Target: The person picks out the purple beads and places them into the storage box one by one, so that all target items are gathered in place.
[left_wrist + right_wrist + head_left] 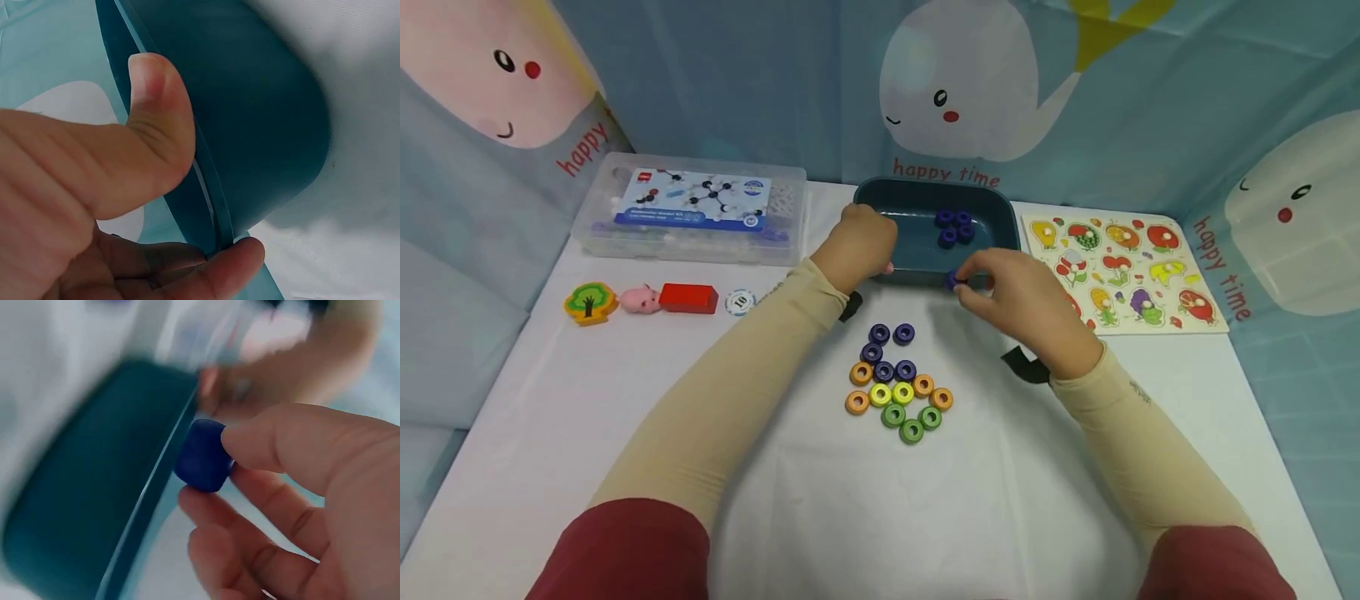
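My left hand [859, 240] grips the left end of a teal plastic bin [913, 248]. In the left wrist view the thumb [159, 94] lies over the bin's rim, with fingers at the corner. Between thumb and fingertips my right hand [1033, 304] pinches a dark blue-purple ring bead [203, 456], right at the bin's front rim. Several like it, purple beads [955, 227], sit inside the bin toward the right. In front of the bin, more ring beads lie grouped on the cloth: purple [883, 372], orange [857, 402], yellow [880, 395] and green [912, 431].
A clear plastic case [692, 246] with a molecular model label stands back left. Before it lie a tree toy [591, 303], a pink pig [640, 299], a red block [688, 298] and a chip marked 10 [741, 302]. A fruit puzzle board [1123, 275] lies right of the bin.
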The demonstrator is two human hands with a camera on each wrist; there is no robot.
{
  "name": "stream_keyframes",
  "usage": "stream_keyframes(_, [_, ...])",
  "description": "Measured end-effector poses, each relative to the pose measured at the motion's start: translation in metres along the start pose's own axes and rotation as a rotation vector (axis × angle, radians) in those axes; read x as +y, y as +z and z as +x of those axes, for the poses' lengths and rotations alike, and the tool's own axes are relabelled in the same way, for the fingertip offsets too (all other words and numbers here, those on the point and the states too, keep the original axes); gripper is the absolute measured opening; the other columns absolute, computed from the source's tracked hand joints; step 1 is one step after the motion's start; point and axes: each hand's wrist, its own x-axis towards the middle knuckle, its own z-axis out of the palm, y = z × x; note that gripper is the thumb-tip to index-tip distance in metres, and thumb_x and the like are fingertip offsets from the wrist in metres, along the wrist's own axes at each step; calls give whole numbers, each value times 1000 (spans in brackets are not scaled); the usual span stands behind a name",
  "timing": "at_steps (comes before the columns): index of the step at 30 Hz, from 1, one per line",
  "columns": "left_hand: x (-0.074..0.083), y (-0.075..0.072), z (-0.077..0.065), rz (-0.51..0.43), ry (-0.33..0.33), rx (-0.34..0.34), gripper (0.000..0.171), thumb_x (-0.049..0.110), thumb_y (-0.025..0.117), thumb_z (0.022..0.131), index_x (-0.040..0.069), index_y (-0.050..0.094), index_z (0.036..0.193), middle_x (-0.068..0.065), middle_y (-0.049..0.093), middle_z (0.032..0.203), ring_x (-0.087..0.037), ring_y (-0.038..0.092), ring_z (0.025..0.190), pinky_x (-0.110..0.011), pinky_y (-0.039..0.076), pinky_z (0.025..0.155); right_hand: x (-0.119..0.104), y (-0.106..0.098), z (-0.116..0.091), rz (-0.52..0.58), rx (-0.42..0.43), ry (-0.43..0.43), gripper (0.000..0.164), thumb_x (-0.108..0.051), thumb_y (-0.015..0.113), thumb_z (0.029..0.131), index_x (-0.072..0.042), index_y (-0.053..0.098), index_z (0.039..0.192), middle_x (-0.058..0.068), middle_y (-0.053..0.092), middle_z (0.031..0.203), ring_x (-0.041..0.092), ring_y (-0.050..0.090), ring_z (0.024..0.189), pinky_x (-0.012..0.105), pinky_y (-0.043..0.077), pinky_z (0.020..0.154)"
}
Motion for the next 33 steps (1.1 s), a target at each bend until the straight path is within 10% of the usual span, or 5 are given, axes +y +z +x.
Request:
stream_keyframes(8, [1, 0, -2, -11, 4, -17, 41, 40, 67, 95, 6, 70, 118, -9, 71, 123, -33, 61, 113, -44, 47, 100, 48, 18, 55, -57, 34, 176, 18, -28, 70, 94, -15, 74, 105, 6, 76, 103, 32, 55, 90, 54, 31, 91])
stream_keyframes(22, [1, 1, 3, 0, 10, -30, 41, 41, 67, 95, 7, 71, 117, -10, 71, 123, -33, 60, 112, -44, 46, 99, 49, 28, 75, -196, -19, 278, 25, -34, 65, 97, -15, 72, 111, 12, 71, 116, 37, 51, 102, 58, 29, 91])
stream_keyframes(29, [0, -1, 2, -6, -3, -55, 39, 40, 67, 95, 7, 71, 114, -10, 71, 121, -33, 61, 111, -44, 46, 100, 16, 25, 32, -103, 221, -8, 18, -33, 70, 93, -17, 75, 98, 9, 72, 114, 33, 57, 98, 52, 37, 80])
stream_keyframes(33, [-1, -2, 3, -4, 3, -49, 42, 42, 68, 95, 7, 70, 117, -10, 71, 122, -35, 61, 113, -46, 46, 101, -6, 31, 3, -40, 128, -177, 14, -31, 74, 90, -19, 75, 98, 3, 72, 111, 27, 58, 102, 47, 41, 84])
